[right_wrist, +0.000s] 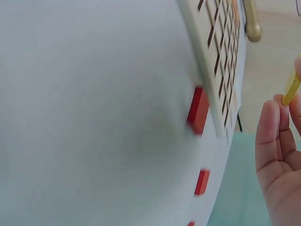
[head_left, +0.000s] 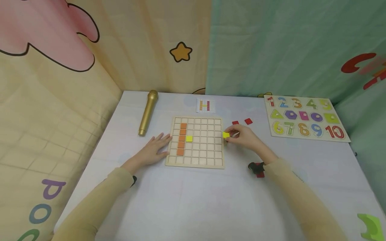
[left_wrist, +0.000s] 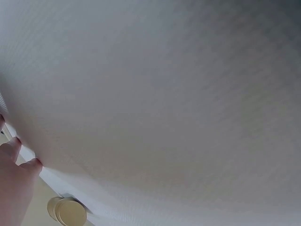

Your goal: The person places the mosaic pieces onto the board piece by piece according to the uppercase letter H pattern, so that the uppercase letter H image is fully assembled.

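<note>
A square wooden grid board (head_left: 205,160) lies mid-table, with several orange tiles (head_left: 182,138) in one column. One yellow tile (head_left: 189,138) sits in the cell just right of that column. My left hand (head_left: 152,149) rests flat with spread fingers, its fingertips at the board's left edge. Over the board's right edge, my right hand (head_left: 242,136) pinches another yellow tile (head_left: 226,135) between thumb and fingers. In the right wrist view this tile (right_wrist: 291,92) is held up on edge, above the table. A red tile (right_wrist: 198,110) lies close beside the board.
More red tiles (head_left: 248,121) lie beyond my right hand, and another (head_left: 260,174) is partly covered by the right wrist. A pattern card (head_left: 206,105) lies behind the board. A gold microphone (head_left: 147,115) is at left, a number puzzle (head_left: 307,124) at right, a green piece (head_left: 372,227) front right.
</note>
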Available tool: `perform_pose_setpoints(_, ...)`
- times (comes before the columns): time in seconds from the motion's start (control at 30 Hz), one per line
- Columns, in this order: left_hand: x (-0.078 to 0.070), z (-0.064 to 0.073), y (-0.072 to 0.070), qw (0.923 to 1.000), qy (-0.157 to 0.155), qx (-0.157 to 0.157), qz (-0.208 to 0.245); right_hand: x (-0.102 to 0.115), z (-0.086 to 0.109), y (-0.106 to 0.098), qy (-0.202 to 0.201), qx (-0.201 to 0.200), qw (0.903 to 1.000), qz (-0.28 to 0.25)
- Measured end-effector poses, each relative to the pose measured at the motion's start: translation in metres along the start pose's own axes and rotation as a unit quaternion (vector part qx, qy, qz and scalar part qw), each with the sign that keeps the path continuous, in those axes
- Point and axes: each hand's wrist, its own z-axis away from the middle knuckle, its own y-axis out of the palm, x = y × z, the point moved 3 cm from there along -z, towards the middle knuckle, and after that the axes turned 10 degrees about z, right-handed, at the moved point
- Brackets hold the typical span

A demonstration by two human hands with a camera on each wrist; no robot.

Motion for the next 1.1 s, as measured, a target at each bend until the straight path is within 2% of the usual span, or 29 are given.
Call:
perform_pose_setpoints(0.23,-0.001,-0.001,0.000,1.0000,-0.006,-0.002,0.000,0.027,-0.022,0.018,-0.003,0.006,0.9991,-0.041)
perform_pose_setpoints(0.37,-0.001,-0.001,0.000,0.9999,-0.011,0.000,0.000,0.035,-0.032,0.030,0.004,0.011,0.9982,-0.059)
perform_pose_setpoints(0.63,-0.002,-0.001,0.000,0.9999,-0.014,0.001,-0.004,0.046,-0.050,0.053,0.008,0.028,0.9978,-0.059)
perform_pose_setpoints(0.77,-0.003,0.000,-0.001,0.9998,-0.019,-0.002,-0.003,0.052,-0.056,0.063,0.014,0.033,0.9967,-0.073)
perform_pose_setpoints(0.93,-0.003,0.000,-0.001,0.9998,-0.020,0.001,-0.002,0.052,-0.059,0.077,0.042,0.051,0.9946,-0.080)
perform_pose_setpoints(1.1,-0.003,-0.001,0.000,0.9999,-0.014,0.001,-0.001,0.053,-0.057,0.082,0.051,0.043,0.9935,-0.092)
